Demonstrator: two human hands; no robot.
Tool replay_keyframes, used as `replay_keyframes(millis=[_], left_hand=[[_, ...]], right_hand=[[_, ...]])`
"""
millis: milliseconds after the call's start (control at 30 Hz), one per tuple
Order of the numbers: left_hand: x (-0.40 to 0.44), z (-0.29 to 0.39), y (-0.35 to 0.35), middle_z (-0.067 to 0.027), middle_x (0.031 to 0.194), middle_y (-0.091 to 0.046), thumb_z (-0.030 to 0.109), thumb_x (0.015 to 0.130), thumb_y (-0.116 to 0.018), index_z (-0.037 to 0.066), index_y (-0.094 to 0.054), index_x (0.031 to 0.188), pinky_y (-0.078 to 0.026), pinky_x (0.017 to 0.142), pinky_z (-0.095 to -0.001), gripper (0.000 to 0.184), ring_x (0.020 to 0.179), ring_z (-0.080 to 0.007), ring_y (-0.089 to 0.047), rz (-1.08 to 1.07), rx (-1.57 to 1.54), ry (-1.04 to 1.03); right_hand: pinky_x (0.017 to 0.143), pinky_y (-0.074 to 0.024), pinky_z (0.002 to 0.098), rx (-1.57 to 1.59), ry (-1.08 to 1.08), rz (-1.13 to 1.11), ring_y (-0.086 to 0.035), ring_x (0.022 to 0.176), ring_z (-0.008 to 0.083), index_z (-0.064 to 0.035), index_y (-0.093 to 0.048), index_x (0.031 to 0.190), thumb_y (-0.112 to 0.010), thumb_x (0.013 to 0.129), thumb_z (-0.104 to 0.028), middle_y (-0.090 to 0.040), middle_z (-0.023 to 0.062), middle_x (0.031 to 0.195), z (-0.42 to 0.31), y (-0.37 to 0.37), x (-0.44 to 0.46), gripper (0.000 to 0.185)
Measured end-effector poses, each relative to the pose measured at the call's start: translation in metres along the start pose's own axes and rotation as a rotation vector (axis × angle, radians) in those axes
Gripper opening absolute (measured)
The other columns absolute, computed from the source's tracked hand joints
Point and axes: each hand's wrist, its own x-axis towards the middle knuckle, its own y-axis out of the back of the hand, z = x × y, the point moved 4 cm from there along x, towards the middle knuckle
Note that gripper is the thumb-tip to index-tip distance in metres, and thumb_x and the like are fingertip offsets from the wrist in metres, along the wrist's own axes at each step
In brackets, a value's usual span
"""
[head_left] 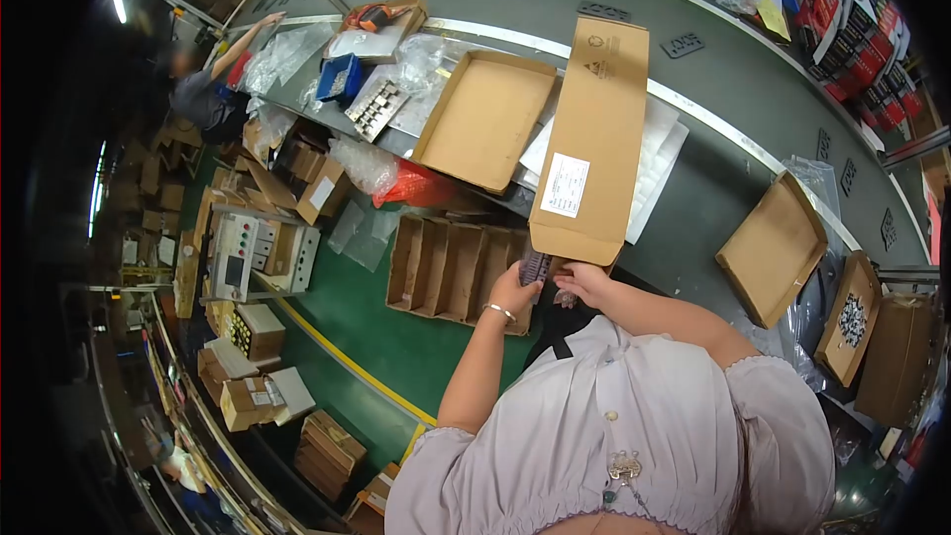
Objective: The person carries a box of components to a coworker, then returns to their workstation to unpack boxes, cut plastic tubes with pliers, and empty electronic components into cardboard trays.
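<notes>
A long brown cardboard box [599,119] with a white label lies at a slant over the bench edge, its near end by my hands. My left hand [508,295], with a bracelet at the wrist, is closed around a dark grey ribbed piece [536,267] just below that end. Close on its right, my right hand [584,282] has its fingers bent over a crumpled bit of clear plastic [565,297]. The fingertips are partly hidden, as is the inside of the box.
A shallow cardboard tray [485,119] sits left of the box. Below the bench stands a divided carton [451,272]. Flat dark plates [684,45] lie along the conveyor [733,89]. Right are a tilted box lid [773,248] and a box of small parts [850,322]. Another person [208,99] works far left.
</notes>
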Motion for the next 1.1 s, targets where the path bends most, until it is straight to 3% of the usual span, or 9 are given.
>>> replay_keyframes(millis=[67,133,200,333,500,700,833,900,1100], left_hand=[[-0.009,-0.003,0.0,-0.0141,0.084,-0.057,0.015,0.063,-0.062,0.002,-0.047,0.097,-0.042,0.069,-0.0312,0.039,0.079,-0.0265,-0.055,0.003,-0.015,-0.001],[-0.018,-0.008,-0.002,-0.0101,0.08,-0.057,0.011,0.066,-0.06,0.002,-0.046,0.099,-0.043,0.065,-0.0287,0.037,0.071,-0.0196,-0.056,-0.04,-0.058,-0.015],[-0.032,-0.011,-0.001,-0.0077,0.078,-0.056,0.01,0.067,-0.06,0.002,-0.046,0.1,-0.044,0.063,-0.0273,0.037,0.069,-0.016,-0.055,-0.062,-0.154,0.013],[-0.074,-0.033,0.0,-0.003,0.076,-0.053,0.006,0.069,-0.058,0.003,-0.043,0.104,-0.044,0.06,-0.0243,0.039,0.065,-0.0094,-0.051,-0.109,-0.213,0.11],[-0.125,-0.054,0.002,-0.0022,0.08,-0.053,0.004,0.069,-0.057,0.003,-0.042,0.107,-0.044,0.062,-0.0246,0.041,0.068,-0.011,-0.052,-0.258,-0.276,0.209],[-0.108,-0.041,0.001,-0.006,0.097,-0.053,0.015,0.072,-0.06,0.005,-0.038,0.112,-0.043,0.073,-0.0261,0.047,0.084,-0.0132,-0.052,-0.621,-0.518,0.438],[-0.072,-0.055,-0.006,-0.0082,0.093,-0.055,0.023,0.075,-0.056,0.006,-0.04,0.11,-0.044,0.074,-0.0272,0.043,0.084,-0.0168,-0.053,-0.652,-0.675,0.629],[-0.06,-0.027,-0.017,-0.01,0.087,-0.057,0.025,0.075,-0.054,0.006,-0.043,0.106,-0.046,0.069,-0.0294,0.038,0.078,-0.0201,-0.056,-0.642,-1.144,0.623],[-0.081,-0.045,-0.012,-0.0093,0.079,-0.055,0.019,0.073,-0.056,0.007,-0.042,0.1,-0.048,0.06,-0.0324,0.033,0.064,-0.02,-0.056,-0.567,-0.982,0.507]], right_hand=[[0.088,-0.0348,0.0341,0.143,0.236,-0.077,-0.048,0.098,0.0234,-0.0013,-0.041,0.108,-0.035,0.085,-0.022,-0.044,0.011,0.112,-0.012,-0.002,-0.011,0.032],[0.09,-0.0322,0.0351,0.151,0.202,0.024,-0.047,0.098,0.0224,-0.0033,-0.041,0.11,-0.034,0.085,-0.024,-0.043,0.0108,0.114,-0.018,-0.008,-0.018,0.033],[0.089,-0.0298,0.038,0.334,0.266,0.045,-0.047,0.092,0.0178,-0.014,-0.047,0.101,-0.041,0.084,-0.019,-0.052,0.0029,0.094,-0.008,-0.004,0.019,0.019],[0.083,-0.0354,0.038,0.326,0.239,-0.024,-0.049,0.084,0.0177,-0.0127,-0.049,0.095,-0.044,0.082,-0.02,-0.053,0.0038,0.091,0.0,-0.006,0.037,0.016],[0.07,-0.0424,0.0353,0.438,0.188,-0.05,-0.051,0.075,0.0184,-0.0107,-0.051,0.089,-0.049,0.079,-0.02,-0.054,0.0062,0.083,0.003,-0.003,0.033,0.014],[0.073,-0.0419,0.0377,0.477,0.26,0.018,-0.051,0.078,0.0199,-0.0085,-0.051,0.09,-0.046,0.081,-0.021,-0.055,0.0073,0.086,0.017,-0.002,0.05,0.016],[0.073,-0.0412,0.0396,0.507,0.224,0.025,-0.05,0.082,0.0211,-0.0082,-0.05,0.092,-0.042,0.083,-0.025,-0.053,0.0086,0.092,0.023,-0.007,0.055,0.021],[0.074,-0.0409,0.04,0.495,0.098,-0.002,-0.049,0.085,0.0218,-0.0075,-0.05,0.095,-0.038,0.084,-0.028,-0.053,0.0095,0.094,0.028,-0.008,0.056,0.026],[0.078,-0.0388,0.0376,0.259,0.147,-0.069,-0.048,0.089,0.0219,-0.0062,-0.048,0.099,-0.033,0.086,-0.03,-0.052,0.0083,0.097,0.014,-0.021,0.018,0.031]])
